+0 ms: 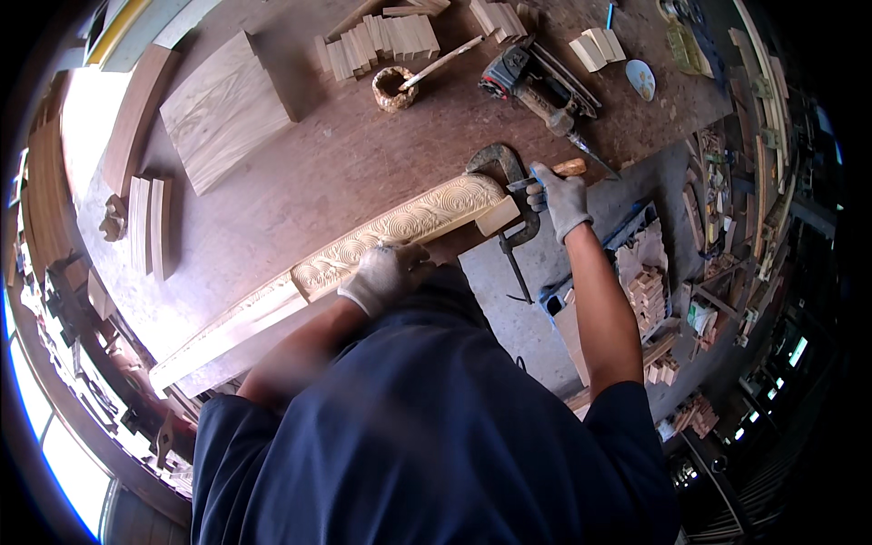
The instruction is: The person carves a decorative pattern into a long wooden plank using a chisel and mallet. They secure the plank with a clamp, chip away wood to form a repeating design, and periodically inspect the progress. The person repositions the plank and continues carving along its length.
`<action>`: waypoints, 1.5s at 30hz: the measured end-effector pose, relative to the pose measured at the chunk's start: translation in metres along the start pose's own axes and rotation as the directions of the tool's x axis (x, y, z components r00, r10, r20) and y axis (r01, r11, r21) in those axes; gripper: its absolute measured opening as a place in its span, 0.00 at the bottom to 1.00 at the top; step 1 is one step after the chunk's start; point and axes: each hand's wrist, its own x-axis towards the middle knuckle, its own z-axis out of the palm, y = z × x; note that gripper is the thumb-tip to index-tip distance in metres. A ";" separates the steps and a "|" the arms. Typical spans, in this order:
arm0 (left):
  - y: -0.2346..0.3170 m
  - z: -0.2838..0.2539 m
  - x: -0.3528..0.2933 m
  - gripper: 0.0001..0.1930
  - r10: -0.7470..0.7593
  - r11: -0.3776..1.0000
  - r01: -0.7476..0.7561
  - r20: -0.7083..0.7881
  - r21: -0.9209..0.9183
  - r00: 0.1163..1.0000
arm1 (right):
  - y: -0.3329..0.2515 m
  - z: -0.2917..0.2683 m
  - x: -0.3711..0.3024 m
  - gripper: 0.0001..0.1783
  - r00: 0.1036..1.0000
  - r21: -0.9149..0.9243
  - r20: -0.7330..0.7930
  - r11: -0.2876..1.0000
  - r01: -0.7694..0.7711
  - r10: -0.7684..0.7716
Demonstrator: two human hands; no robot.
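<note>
A long pale board carved with spiral relief (400,222) lies slantwise along the near side of the work table. My left hand (381,275), in a light glove, rests at the board's near edge with fingers bent against it; the fingertips are partly hidden. At the board's right end, a C-clamp (516,168) reaches round the table edge, with a plain wood block (497,216) next to it. My gloved right hand (563,202) is closed round a wooden-handled tool (570,167), probably a chisel, beside the clamp. Its metal part points left.
Across the brown table (354,154) are a square wooden panel (222,113), stacked wood strips (386,41), a round pot (392,91) with a brush, and a power tool (536,86). A crate of wood blocks (647,282) stands below at right.
</note>
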 end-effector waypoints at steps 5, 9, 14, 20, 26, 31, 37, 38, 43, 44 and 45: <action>-0.001 -0.001 0.002 0.15 0.005 1.000 -0.005 0.030 0.017 1.000 | -0.001 0.006 -0.003 0.16 1.000 0.021 0.001 1.000 -0.011 0.011; 0.003 -0.002 0.001 0.16 -0.001 1.000 0.001 0.021 0.009 1.000 | 0.000 0.011 -0.008 0.17 1.000 0.028 -0.010 0.999 -0.021 0.021; 0.004 -0.003 0.002 0.16 -0.018 1.000 0.017 0.034 0.012 0.999 | 0.006 0.014 -0.007 0.17 0.997 0.051 -0.075 0.998 -0.023 0.027; 0.003 -0.003 0.002 0.16 -0.008 1.000 0.007 0.029 0.015 1.000 | 0.009 0.021 -0.009 0.18 0.994 0.083 -0.096 0.995 -0.049 0.056; 0.003 -0.002 0.002 0.15 0.016 0.999 -0.016 0.001 0.029 1.000 | -0.002 0.018 -0.015 0.18 0.993 0.046 -0.085 0.995 -0.084 0.088; 0.002 -0.001 0.001 0.15 0.014 1.000 -0.014 0.005 0.020 1.000 | -0.005 -0.002 -0.009 0.19 0.993 0.156 -0.003 0.981 -0.115 0.116; 0.016 -0.005 0.006 0.17 -0.018 0.992 0.012 -0.048 -0.126 0.999 | -0.027 -0.002 -0.048 0.20 0.997 0.270 0.075 0.962 -0.045 0.026; 0.018 -0.004 0.009 0.18 -0.022 0.986 0.008 -0.084 -0.164 0.996 | -0.021 0.002 -0.054 0.22 0.993 0.293 0.120 0.955 -0.051 0.016; 0.028 -0.006 0.019 0.17 -0.029 0.875 -0.124 -0.307 -0.468 0.951 | -0.018 0.055 -0.087 0.22 0.959 0.317 0.282 0.944 -0.091 -0.002; 0.031 -0.005 0.021 0.15 -0.028 0.850 -0.166 -0.358 -0.499 0.933 | -0.012 0.067 -0.089 0.21 0.970 0.293 0.242 0.955 -0.043 -0.030; 0.028 -0.012 0.023 0.14 -0.026 0.828 -0.217 -0.422 -0.518 0.906 | -0.014 0.082 -0.091 0.21 0.975 0.271 0.212 0.962 0.013 -0.073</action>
